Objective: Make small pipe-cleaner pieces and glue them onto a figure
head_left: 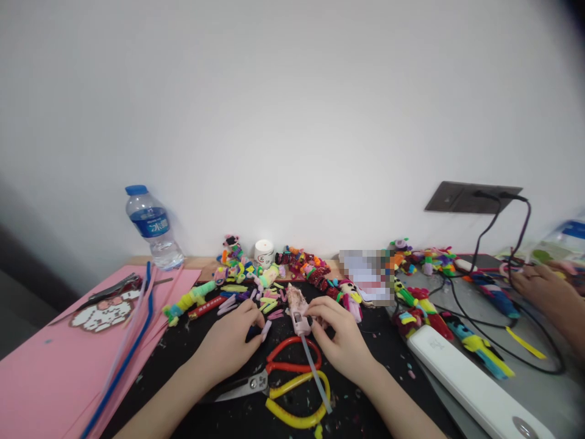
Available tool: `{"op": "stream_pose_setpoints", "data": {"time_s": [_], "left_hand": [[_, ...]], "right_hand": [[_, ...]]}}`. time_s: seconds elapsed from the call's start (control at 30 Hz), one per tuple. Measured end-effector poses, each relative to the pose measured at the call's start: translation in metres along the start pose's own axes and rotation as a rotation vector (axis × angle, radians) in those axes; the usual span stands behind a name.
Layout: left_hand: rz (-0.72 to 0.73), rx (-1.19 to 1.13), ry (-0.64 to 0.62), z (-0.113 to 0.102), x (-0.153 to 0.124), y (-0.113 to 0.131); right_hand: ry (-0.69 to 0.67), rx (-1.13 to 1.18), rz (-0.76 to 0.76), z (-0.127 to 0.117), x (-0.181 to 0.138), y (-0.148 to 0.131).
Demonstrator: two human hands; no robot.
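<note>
My left hand [235, 335] is closed in a pinch, with a short lilac pipe cleaner piece [265, 330] at its thumb and index fingertips. Curled fingers of my right hand [340, 332] grip the right side of a pink hot glue gun [299, 322]; part of the gun is hidden behind them. The gun's stained nozzle end points away from me, and a translucent glue stick [316, 375] sticks out of its back toward me. Scissors [256, 383] with red and yellow handles lie below, partly under the glue stick. Short cut pipe cleaner pieces [233, 299] lie beyond my left hand.
A black mat [379, 390] covers the middle. Pink sheets [36, 378] with long pipe cleaners [137, 341] lie left, near a water bottle [155, 228]. Pipe cleaner figures [315, 274] line the wall. Right are a white device [475, 384], black cables [457, 299] and another person's hand [543, 286].
</note>
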State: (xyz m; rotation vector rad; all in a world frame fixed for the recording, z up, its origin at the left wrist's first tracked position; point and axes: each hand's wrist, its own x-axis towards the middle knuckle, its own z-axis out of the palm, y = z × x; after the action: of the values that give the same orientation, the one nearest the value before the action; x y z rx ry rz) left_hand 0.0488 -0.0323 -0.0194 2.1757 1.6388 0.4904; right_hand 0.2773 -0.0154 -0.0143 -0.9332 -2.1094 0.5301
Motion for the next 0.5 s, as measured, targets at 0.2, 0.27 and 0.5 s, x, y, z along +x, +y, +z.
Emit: {"op": "stream_pose_setpoints", "data": {"time_s": [0.2, 0.27, 0.5], "left_hand": [[0.005, -0.185, 0.012, 0.001, 0.002, 0.004], [0.018, -0.246, 0.013, 0.001, 0.003, 0.007], [0.088, -0.356, -0.012, 0.001, 0.002, 0.016]], "right_hand": [[-0.002, 0.005, 0.003, 0.001, 0.0, 0.002], [-0.013, -0.004, -0.011, 0.002, 0.001, -0.001], [-0.178, -0.088, -0.103, 0.006, 0.001, -0.016]]}}
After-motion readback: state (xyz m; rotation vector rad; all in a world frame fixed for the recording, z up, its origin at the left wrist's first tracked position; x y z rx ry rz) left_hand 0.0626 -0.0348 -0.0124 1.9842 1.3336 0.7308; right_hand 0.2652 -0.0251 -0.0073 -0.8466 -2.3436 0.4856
